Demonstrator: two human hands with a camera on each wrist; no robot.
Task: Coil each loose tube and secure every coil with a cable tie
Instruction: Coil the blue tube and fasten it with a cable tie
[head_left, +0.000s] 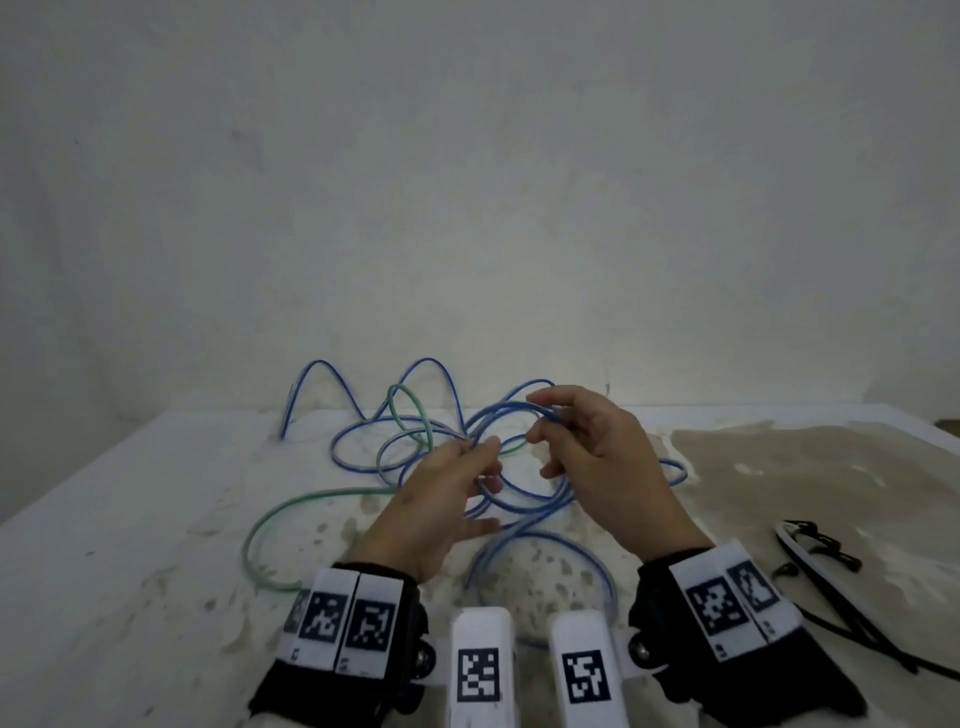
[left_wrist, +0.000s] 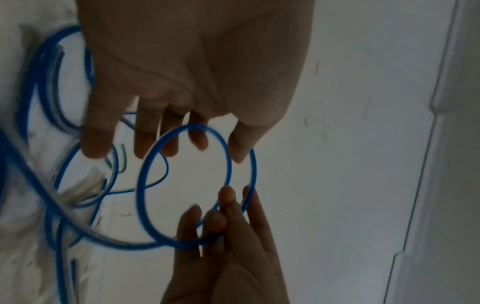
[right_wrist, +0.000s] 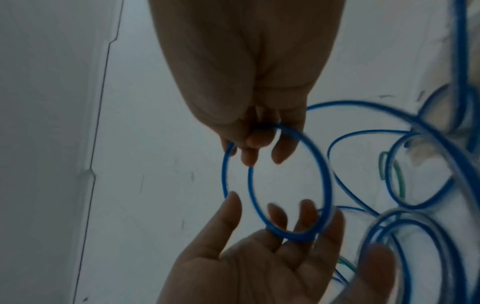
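Above the table, the right hand pinched a small loop of the blue tube — the left hand lay open-fingered against it; cable ties lay right.

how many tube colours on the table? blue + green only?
2. Blue tube, looped between both hands and trailing across the table; green tube lying left, partly under the blue. More may be hidden.
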